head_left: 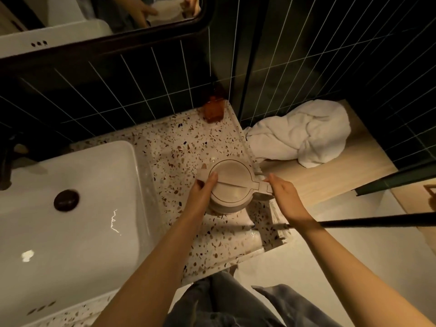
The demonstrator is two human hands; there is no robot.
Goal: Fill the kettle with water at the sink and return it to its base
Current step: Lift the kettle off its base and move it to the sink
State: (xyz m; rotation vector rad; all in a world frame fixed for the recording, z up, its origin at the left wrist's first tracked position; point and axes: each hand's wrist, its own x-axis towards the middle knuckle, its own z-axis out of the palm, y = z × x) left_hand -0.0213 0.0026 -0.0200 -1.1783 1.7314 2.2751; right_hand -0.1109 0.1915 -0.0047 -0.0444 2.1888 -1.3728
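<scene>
Standing at the basin, a person steadies a kettle with both bare hands.
Faucet: a dark faucet (6, 166) sits at the far left edge, over the basin's rim.
Sink: a white rectangular sink (99, 208) fills the left, its dark round drain plug (66, 200) in the middle of the bowl.
Counter: a speckled terrazzo counter (174, 147) runs to the right of the sink, ending at a corner.
Bottle: an amber bottle (213, 110) stands at the counter's back corner against the dark tiled wall (118, 90).
Left hand: the left hand (203, 190) is curled around the kettle's left side, thumb lying on the lid's edge.
Kettle: the beige kettle (232, 185) stands upright on the counter near its right edge, lid closed; whether a base lies under it cannot be told.
Right hand: the right hand (284, 192) rests with fingers loosely extended on the kettle's handle; whether they close around it cannot be told.
Towel: a crumpled white towel (304, 135) lies on a wooden ledge (330, 180) beyond the counter, right.
Cord: a dark cord (377, 221) stretches in from the right edge toward the right wrist.
</scene>
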